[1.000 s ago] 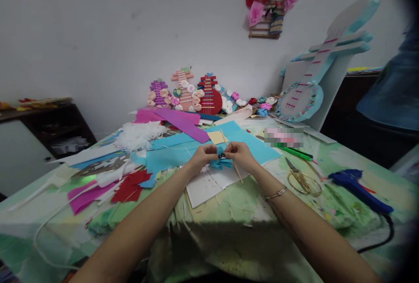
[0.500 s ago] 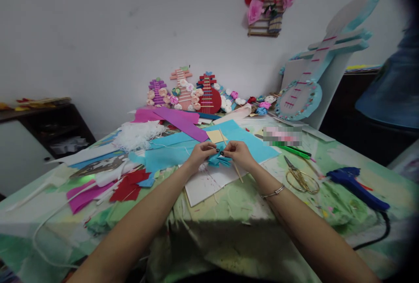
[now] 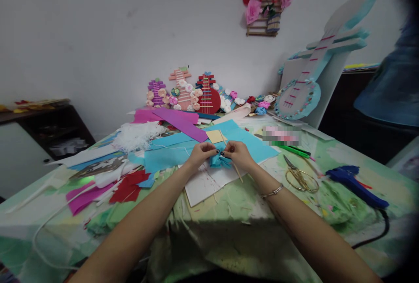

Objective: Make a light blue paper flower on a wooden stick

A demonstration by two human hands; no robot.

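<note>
Both my hands meet over the middle of the table. My left hand [image 3: 200,154] and my right hand [image 3: 238,154] are closed in a pinch on a small crumpled blue paper flower [image 3: 218,160] held between them. A thin wooden stick [image 3: 233,162] lies under my right hand, slanting toward me. Beneath the hands lie a white sheet [image 3: 206,182] and a big light blue sheet [image 3: 173,150].
Gold scissors [image 3: 299,176] and a blue glue gun [image 3: 355,180] with its cord lie to the right. Green pens [image 3: 293,149], purple strips [image 3: 180,122], red scraps [image 3: 127,185] and white fluff [image 3: 139,134] litter the table. Small guitar models [image 3: 193,95] and a large one [image 3: 316,78] stand at the back.
My hands have drawn slightly closer together on the blue flower and turned it a little. Nothing else on the table has moved.
</note>
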